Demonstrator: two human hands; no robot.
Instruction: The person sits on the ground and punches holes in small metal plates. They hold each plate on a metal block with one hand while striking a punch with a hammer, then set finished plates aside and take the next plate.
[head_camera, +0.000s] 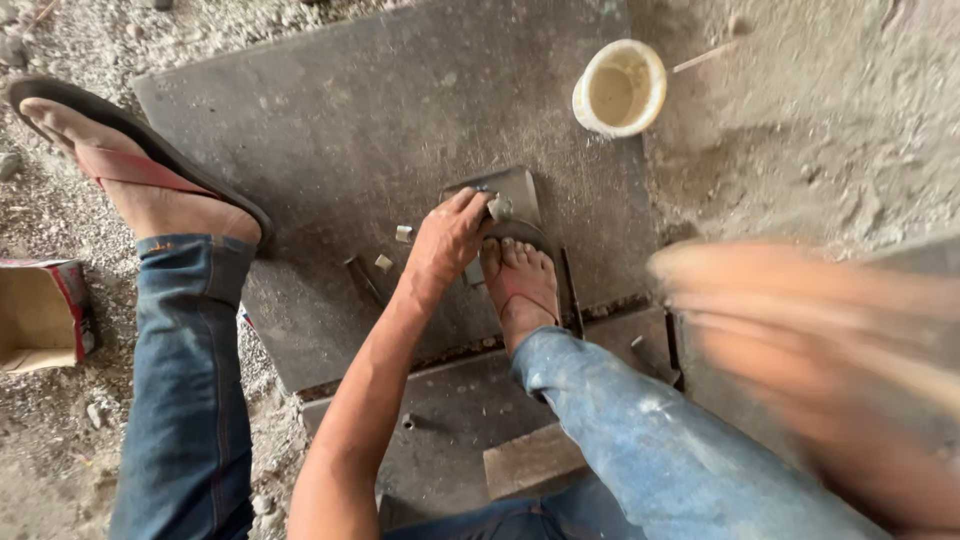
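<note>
Pinching a small metal piece (498, 207) in our left hand (447, 240) beside our sandalled toes (520, 262), we risk a strike from our blurred right hand (800, 330), its grip unreadable.

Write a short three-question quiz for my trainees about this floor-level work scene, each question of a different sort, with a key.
1. True or false: the left hand rests on a small metal piece lying on the metal plate.
2. Multiple choice: the white cup stands at the plate's A) far right edge, B) near left corner, C) middle.
3. Fill in: the right hand cannot be read clearly because it is ____.

Key
1. True; the fingers touch the piece, just ahead of the right foot.
2. A.
3. Blurred; what it holds, if anything, cannot be told.
</note>
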